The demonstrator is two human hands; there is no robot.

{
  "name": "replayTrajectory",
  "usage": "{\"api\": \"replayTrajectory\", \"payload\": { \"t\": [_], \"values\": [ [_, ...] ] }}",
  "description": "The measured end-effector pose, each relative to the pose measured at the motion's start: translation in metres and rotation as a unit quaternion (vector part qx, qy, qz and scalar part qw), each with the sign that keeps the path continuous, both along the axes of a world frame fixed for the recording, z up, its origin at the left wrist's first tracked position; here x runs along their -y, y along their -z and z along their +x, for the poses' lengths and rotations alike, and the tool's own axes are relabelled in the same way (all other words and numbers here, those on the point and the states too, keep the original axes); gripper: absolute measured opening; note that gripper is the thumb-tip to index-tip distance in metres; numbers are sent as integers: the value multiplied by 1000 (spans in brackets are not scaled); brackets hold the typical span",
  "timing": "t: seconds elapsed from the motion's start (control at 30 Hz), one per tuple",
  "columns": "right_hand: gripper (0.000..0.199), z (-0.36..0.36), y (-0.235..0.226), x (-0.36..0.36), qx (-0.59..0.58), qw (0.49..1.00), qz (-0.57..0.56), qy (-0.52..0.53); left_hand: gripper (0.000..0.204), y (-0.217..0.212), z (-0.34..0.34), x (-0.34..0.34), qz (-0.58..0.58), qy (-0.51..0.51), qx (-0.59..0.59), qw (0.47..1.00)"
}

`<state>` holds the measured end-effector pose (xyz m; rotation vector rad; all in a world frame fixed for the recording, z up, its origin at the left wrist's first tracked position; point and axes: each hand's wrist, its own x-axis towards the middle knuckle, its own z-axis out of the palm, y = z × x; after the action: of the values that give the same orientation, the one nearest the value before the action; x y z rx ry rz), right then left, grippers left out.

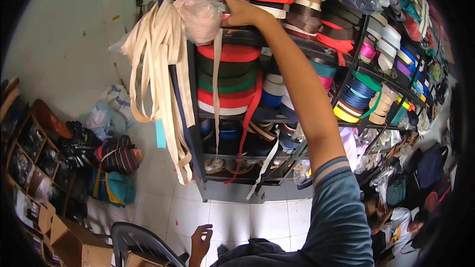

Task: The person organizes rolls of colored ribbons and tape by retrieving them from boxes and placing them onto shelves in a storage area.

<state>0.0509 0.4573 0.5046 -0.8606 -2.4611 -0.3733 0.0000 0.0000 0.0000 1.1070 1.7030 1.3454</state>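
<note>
My right hand (pixel 241 12) reaches up to the top of the shelf, beside a pale pink roll (pixel 202 19) in clear plastic. Its visible fingers are spread against the roll's right side; the other fingertips are hidden. Left of the roll, long loops of cream webbing tape (pixel 161 64) hang over the shelf's corner. A single cream strip (pixel 217 79) dangles below my right hand. Low in the view, my left hand (pixel 201 241) is held away from the shelf, loosely curled with its fingers apart and nothing in it.
The black metal shelf (pixel 198 160) carries stacked red and green rolls (pixel 229 76), with more coloured rolls (pixel 358 94) to the right. A black chair (pixel 141 240) and cardboard box (pixel 79 244) stand lower left. Bundled goods (pixel 116 155) lie on the floor. Another person (pixel 398 227) is lower right.
</note>
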Motion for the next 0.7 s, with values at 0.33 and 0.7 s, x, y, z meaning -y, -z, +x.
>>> {"api": "replayTrajectory", "payload": {
  "t": [0.33, 0.7],
  "values": [
    [90, 5, 7, 6, -57, 996, 58, -23, 17, -42, 0, -59, 73, 49, 28, 996],
    [87, 56, 23, 11, -19, 985, 72, -158, 28, -301, -1, -175, 375, 120, -307, 866]
  ]
}}
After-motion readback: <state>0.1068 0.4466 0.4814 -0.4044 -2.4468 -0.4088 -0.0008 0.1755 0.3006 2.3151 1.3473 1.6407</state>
